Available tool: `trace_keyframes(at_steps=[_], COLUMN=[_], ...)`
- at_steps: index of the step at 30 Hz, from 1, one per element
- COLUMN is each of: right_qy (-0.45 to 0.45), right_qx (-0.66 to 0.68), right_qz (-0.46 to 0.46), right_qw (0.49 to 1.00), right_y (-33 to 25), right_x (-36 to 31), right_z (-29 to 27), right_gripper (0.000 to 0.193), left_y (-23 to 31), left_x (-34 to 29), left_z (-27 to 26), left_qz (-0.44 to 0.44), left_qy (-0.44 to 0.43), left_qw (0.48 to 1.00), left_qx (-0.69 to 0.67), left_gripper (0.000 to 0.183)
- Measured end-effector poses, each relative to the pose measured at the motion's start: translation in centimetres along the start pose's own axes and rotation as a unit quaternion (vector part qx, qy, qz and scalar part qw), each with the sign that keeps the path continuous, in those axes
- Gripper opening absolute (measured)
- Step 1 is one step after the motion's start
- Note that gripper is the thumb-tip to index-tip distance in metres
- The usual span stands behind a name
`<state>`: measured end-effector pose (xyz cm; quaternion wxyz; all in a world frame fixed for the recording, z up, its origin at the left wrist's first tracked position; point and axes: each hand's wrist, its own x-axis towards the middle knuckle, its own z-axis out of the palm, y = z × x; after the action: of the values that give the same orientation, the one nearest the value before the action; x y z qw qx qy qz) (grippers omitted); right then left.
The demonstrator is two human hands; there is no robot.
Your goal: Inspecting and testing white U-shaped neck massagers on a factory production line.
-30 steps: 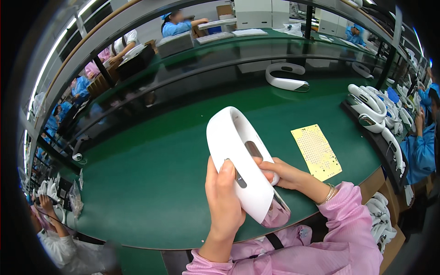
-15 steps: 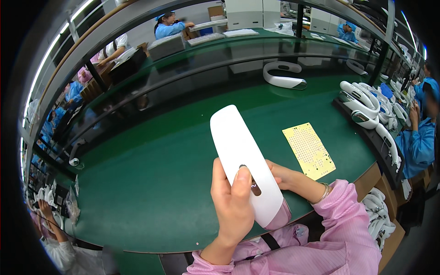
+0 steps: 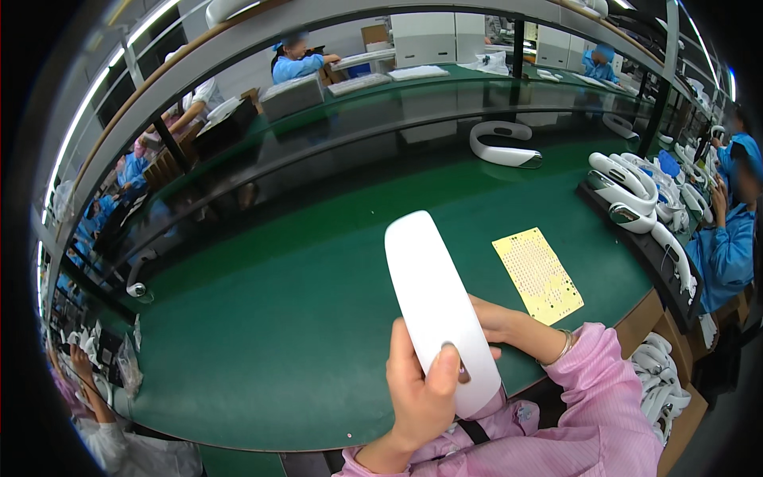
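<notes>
A glossy white curved device, apparently one arm of a neck-worn unit, is held up at a tilt above the bench. It has a small dark oval window and a pinkish lower end. My left hand wraps round its lower left side, with the thumb pressed beside the window. From the right, my right hand grips the device's far side; most of its fingers are hidden behind the white shell. A yellow perforated sheet lies on the green bench just beyond my right forearm.
Another white U-shaped unit lies at the back of the bench. Several more are piled on a black tray at the right, and others fill a cardboard box below. Co-workers in blue sit at the right. A dark rail crosses the back.
My hands and the white device have moved down and slightly right in the picture. My left thumb stays near the window. The view has shifted a little too.
</notes>
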<state>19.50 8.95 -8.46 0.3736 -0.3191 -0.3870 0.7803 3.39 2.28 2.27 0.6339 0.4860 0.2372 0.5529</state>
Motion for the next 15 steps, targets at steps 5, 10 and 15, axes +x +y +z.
trace_keyframes(at_steps=[5, 10, 15], right_qy=[-0.004, 0.011, 0.011], right_qx=[0.018, -0.006, -0.029], right_qz=[-0.022, -0.052, -0.072], right_qw=[1.000, 0.999, 0.997], right_y=[0.1, -0.2, -0.4], right_x=[0.1, -0.6, -0.7], right_z=[0.1, 0.6, 1.1], right_gripper=[0.043, 0.045, 0.048], left_y=[-0.7, -1.6, -2.2], left_x=[-1.9, -2.4, -3.9], left_z=[-0.6, -2.2, -3.4], left_qz=[0.020, 0.031, 0.028], left_qy=[-0.036, -0.086, -0.095], left_qw=[0.999, 0.996, 0.995], left_qx=[0.004, -0.014, -0.011], left_gripper=[0.049, 0.046, 0.063])
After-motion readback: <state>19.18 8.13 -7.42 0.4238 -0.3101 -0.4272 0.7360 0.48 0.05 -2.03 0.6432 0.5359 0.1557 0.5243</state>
